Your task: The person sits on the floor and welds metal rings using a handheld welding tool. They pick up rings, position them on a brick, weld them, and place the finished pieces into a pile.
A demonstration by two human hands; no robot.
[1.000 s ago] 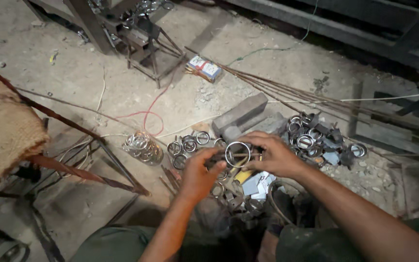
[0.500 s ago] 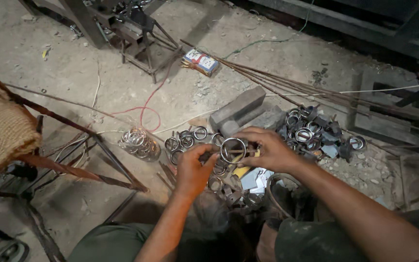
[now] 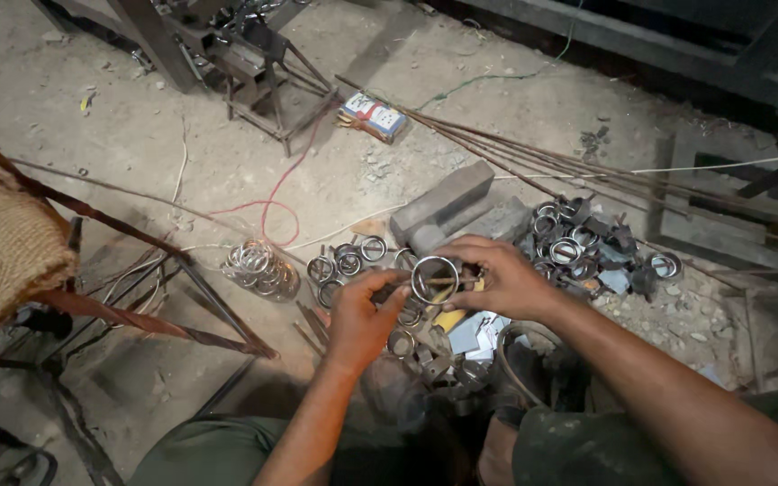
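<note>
Steel is what both hands close on: a shiny metal ring (image 3: 435, 279) pinched upright between the right hand (image 3: 495, 279) and the left hand (image 3: 361, 315), held over the scrap-strewn floor. Against a second ago the grip looks unchanged (only the view has shifted), so the fitting work seems ongoing. More loose rings (image 3: 349, 261) lie just beyond, a grey block (image 3: 443, 205) behind them.
</note>
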